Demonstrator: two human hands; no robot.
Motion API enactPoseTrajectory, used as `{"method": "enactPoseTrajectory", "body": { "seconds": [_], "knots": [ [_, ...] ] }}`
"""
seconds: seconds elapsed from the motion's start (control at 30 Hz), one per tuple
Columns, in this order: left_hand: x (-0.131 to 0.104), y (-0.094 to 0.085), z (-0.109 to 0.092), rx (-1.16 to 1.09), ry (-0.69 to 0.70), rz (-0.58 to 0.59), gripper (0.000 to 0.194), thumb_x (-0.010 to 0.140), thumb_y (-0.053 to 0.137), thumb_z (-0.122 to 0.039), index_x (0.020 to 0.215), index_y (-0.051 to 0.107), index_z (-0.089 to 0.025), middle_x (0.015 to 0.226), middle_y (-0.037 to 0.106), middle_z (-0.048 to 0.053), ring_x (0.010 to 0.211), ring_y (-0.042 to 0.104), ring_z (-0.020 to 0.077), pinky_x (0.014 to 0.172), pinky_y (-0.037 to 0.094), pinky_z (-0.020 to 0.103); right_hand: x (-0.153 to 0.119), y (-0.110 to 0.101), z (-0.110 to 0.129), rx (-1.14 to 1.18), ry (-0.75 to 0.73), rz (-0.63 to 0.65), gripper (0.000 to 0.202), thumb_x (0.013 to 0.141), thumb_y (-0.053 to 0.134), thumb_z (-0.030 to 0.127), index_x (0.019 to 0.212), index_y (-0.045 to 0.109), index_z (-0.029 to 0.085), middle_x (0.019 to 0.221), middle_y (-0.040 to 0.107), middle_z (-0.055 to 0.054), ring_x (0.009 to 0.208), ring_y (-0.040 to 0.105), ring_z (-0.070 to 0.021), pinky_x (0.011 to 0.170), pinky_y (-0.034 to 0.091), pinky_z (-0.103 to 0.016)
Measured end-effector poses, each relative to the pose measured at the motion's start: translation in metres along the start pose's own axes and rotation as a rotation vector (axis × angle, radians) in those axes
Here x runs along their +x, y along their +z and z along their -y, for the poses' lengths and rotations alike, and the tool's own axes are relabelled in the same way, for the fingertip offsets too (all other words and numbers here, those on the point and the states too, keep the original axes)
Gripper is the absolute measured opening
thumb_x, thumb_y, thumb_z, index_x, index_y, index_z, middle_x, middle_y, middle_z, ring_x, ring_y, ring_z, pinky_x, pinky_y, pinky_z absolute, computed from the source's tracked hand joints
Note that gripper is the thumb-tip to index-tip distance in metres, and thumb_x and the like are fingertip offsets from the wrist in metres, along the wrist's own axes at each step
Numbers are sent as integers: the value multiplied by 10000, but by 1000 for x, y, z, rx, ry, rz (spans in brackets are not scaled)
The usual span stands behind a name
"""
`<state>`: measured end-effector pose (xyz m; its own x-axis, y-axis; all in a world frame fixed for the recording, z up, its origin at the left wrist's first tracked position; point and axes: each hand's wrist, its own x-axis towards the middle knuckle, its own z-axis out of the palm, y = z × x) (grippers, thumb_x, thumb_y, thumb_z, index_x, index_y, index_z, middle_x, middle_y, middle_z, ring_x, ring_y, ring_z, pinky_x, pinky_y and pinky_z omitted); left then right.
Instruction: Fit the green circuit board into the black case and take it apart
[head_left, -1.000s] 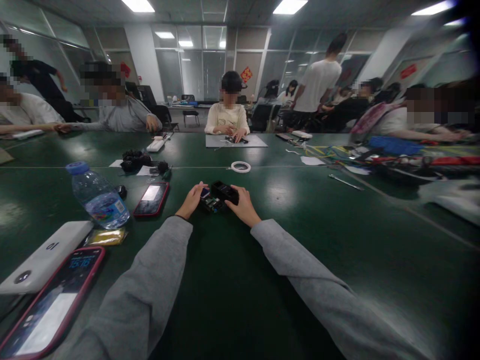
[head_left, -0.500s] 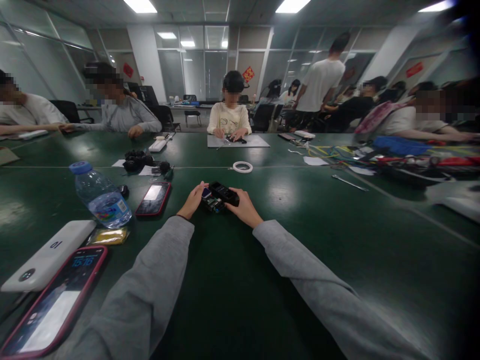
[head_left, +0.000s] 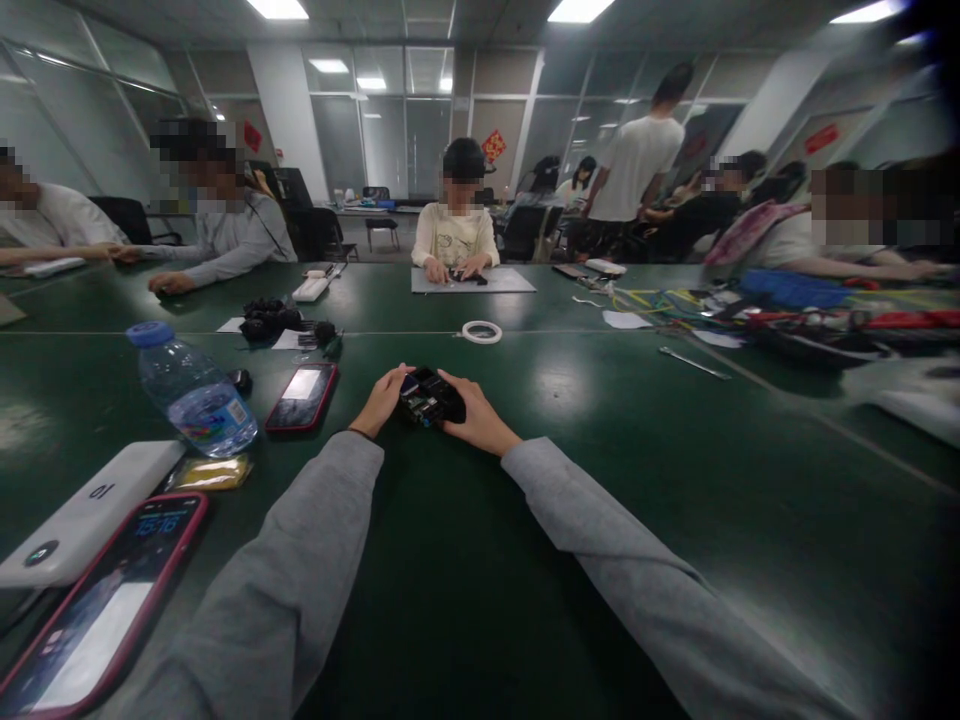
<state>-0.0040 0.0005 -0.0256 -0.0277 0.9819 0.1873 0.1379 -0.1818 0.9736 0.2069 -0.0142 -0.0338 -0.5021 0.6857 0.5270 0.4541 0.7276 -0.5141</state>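
Over the green tabletop, my left hand (head_left: 381,401) grips the left side of a small electronic device with an exposed circuit board (head_left: 421,405). A dark, screen-like patch shows at the board's upper left. My right hand (head_left: 481,420) is closed around a black plastic casing (head_left: 448,397), which lies against the right side of the board. Whether the two parts are joined cannot be made out, as the fingers cover their outer edges.
Left of my arms are a red-edged phone (head_left: 302,397), a water bottle (head_left: 196,395), a yellow packet (head_left: 213,472), a white power bank (head_left: 94,510) and a larger phone (head_left: 105,610). Beyond my hands lies a white ring (head_left: 481,332). Tangled cables (head_left: 690,302) sit right; co-workers sit around.
My right hand has turned the black casing and brought it closer against the circuit board. A co-worker's hand at the left has moved lower on the table. The view has shifted slightly.
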Motion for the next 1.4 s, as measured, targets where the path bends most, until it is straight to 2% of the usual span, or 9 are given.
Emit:
{"method": "enactPoseTrajectory", "body": {
  "seconds": [0.17,0.47,0.6,0.7,0.97,1.13,1.27,1.4],
  "knots": [
    [2,0,3,-6,24,4,538,852,421,-561,1059,650,-120,1089,655,121,1023,580,219,950,397,347,1,1,3,-22,-20,30,784,735,731,385,1403,341,255,1295,456,-97,1199,423,-272,997,372,-456],
    [-2,-1,-2,7,9,6,557,859,390,-576,1083,638,-130,1088,654,109,1005,584,211,933,410,338,1,-2,8,9,84,87,839,739,657,622,1420,326,260,1299,434,-105,1197,411,-271,1015,368,-465],
    [-1,-1,-1,-20,5,4,552,854,401,-579,1077,643,-136,1086,657,99,996,594,206,925,420,329,0,-1,9,12,93,45,565,907,475,542,1395,374,275,1250,467,-85,1168,432,-229,1020,368,-434],
    [-1,-1,-1,-36,-12,-1,553,847,410,-586,1070,646,-138,1077,660,99,979,604,205,915,430,331,0,1,6,4,108,6,464,960,398,470,1377,403,266,1195,494,-79,1132,454,-214,1012,377,-422],
    [-3,1,-5,-127,-67,33,587,841,411,-604,1102,615,-120,1079,668,128,937,628,205,878,461,344,0,5,-4,-95,181,-191,422,925,474,383,1307,473,201,1137,473,-100,1095,450,-237,1003,388,-415],
    [-5,1,-8,-107,-67,22,607,843,391,-616,1105,614,-115,1087,665,135,931,624,203,862,460,334,0,-1,11,-237,164,-326,381,916,476,364,1258,488,197,1208,403,-119,1150,394,-275,1020,357,-457],
    [-7,1,-13,-91,-65,24,615,846,375,-620,1100,616,-114,1089,665,136,934,618,208,854,461,335,-1,-4,26,-300,140,-306,384,912,472,347,1272,459,215,1250,375,-121,1179,370,-301,1015,352,-495],
    [-9,1,-15,-92,-78,25,615,846,372,-622,1097,619,-118,1086,667,132,937,616,209,859,459,337,-2,-1,25,-344,98,-235,428,879,505,293,1293,438,209,1262,361,-133,1180,369,-314,1000,372,-505]
  ]
}}
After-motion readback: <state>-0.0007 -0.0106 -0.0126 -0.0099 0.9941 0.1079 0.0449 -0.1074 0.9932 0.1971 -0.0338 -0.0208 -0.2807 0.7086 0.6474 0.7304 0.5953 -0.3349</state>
